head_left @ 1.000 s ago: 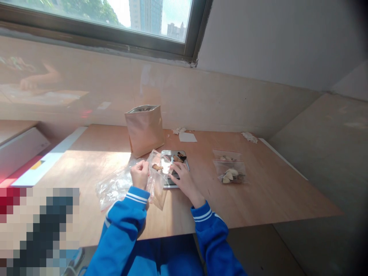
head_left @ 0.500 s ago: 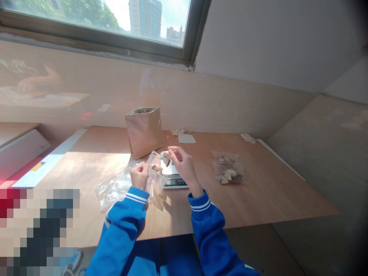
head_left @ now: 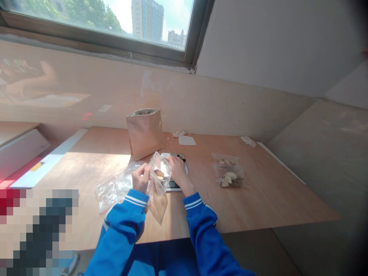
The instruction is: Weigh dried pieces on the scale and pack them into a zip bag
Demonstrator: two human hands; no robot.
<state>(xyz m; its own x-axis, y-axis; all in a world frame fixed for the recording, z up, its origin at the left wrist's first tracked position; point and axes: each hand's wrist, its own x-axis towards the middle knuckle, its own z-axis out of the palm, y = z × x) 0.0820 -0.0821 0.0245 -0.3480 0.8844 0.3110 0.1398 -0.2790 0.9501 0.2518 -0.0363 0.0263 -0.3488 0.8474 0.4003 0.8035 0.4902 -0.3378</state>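
Nearest me, my left hand (head_left: 140, 177) has its grip pinched on the edge of a clear bag (head_left: 158, 180), held up above the tabletop (head_left: 258, 203). The bag's long axis runs near vertical, mouth pointing up and slightly away from me, bottom hanging toward the table edge, with a few brown pieces inside. My right hand (head_left: 177, 168) is just beside the bag's mouth, over the scale (head_left: 176, 180); I cannot tell whether its grip holds anything. Half a second ago that hand was raised higher with a piece between its fingers; now it has dropped down to the scale. Left of the bag lies a heap of empty bags (head_left: 115, 188). Right, well apart, lie two filled bags (head_left: 229, 174). Farther back stands a paper pouch (head_left: 144, 132), upright and open
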